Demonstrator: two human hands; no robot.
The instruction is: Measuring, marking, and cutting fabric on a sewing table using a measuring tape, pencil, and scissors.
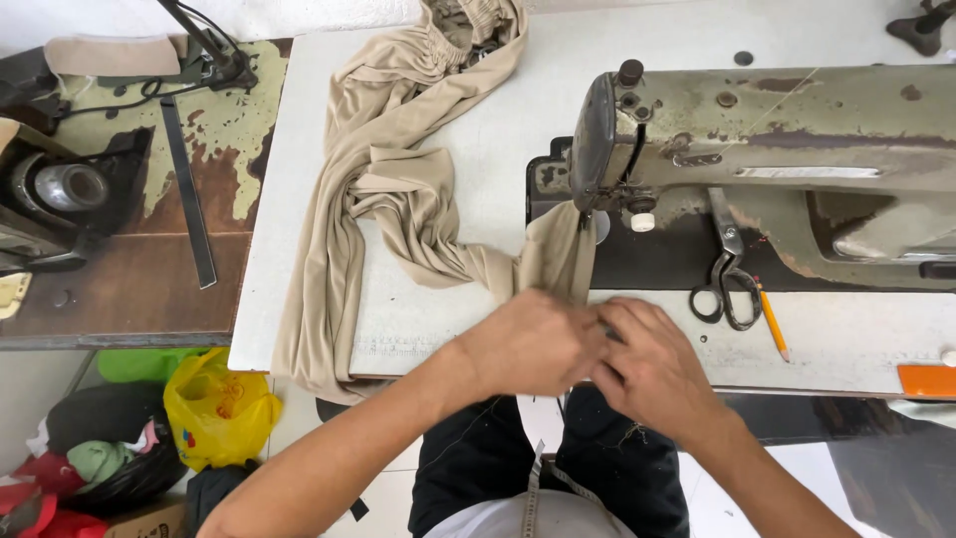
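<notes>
White worktable [478, 149], worn wood bench [119, 289] left, pale tile floor [299, 418].

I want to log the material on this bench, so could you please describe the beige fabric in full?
The long beige fabric, soft, thin and knit-looking, lies crumpled across the white table. A gathered part sits at the far edge, one fold hangs over the near-left edge, and a narrow end runs under the worn grey-green sewing machine head. The left hand and right hand pinch it there.
</notes>
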